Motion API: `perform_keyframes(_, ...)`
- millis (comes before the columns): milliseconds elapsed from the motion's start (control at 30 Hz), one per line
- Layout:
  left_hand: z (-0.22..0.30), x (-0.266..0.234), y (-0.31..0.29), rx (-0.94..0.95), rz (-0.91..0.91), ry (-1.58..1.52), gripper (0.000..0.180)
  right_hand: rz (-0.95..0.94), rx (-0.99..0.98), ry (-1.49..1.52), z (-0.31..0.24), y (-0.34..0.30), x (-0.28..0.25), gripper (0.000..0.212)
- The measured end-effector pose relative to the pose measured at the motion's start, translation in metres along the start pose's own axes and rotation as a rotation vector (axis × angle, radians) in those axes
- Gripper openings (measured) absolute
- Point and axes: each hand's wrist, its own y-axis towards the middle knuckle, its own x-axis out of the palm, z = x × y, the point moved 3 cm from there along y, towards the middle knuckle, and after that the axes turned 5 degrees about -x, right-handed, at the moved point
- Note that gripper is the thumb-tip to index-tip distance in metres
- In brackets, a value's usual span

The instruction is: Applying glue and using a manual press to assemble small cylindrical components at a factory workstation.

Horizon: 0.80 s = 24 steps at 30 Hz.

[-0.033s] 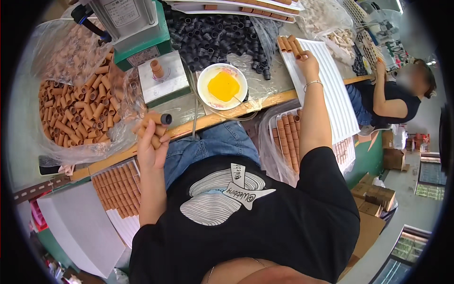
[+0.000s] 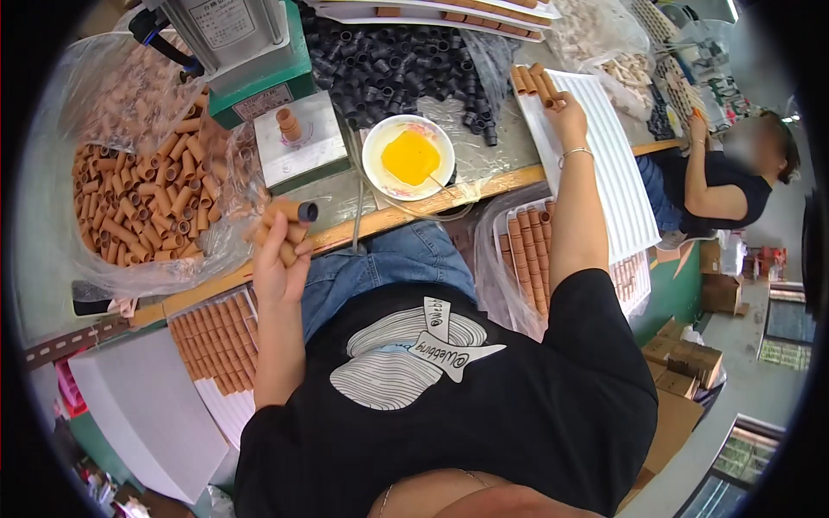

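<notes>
Several brown tubes (image 2: 285,210) are gathered in my left hand (image 2: 283,263), its fingers closed round them in front of the bench edge. One of these tubes has a black ring at its end. On the right, my right hand (image 2: 567,116) pinches a brown tube (image 2: 547,88) at the top end of a white ridged tray (image 2: 596,147). Beside it a few more brown tubes (image 2: 524,80) lie side by side in the grooves. The tray slants over the bench edge.
A green press (image 2: 259,86) has a brown tube (image 2: 287,123) upright on its metal block (image 2: 302,157). Nearby are a bowl (image 2: 373,155) of yellow stuff, black fittings (image 2: 389,65), and a bagged heap of brown tubes (image 2: 129,207). Filled trays stand below; a co-worker (image 2: 717,198) sits far right.
</notes>
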Motion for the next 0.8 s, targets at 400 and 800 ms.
perform_keyframes(400, 0.004, 0.043, 0.03, 0.252, -0.002, 0.349, 0.031, -0.364, -0.455, 0.656, -0.228, -0.111, -0.056, 0.028)
perform_keyframes(800, 0.035, 0.058, 0.015, 0.618, 0.019, 1.179, 0.027, -0.338, -0.903, 0.494, -0.332, -0.184, -0.023, 0.056)
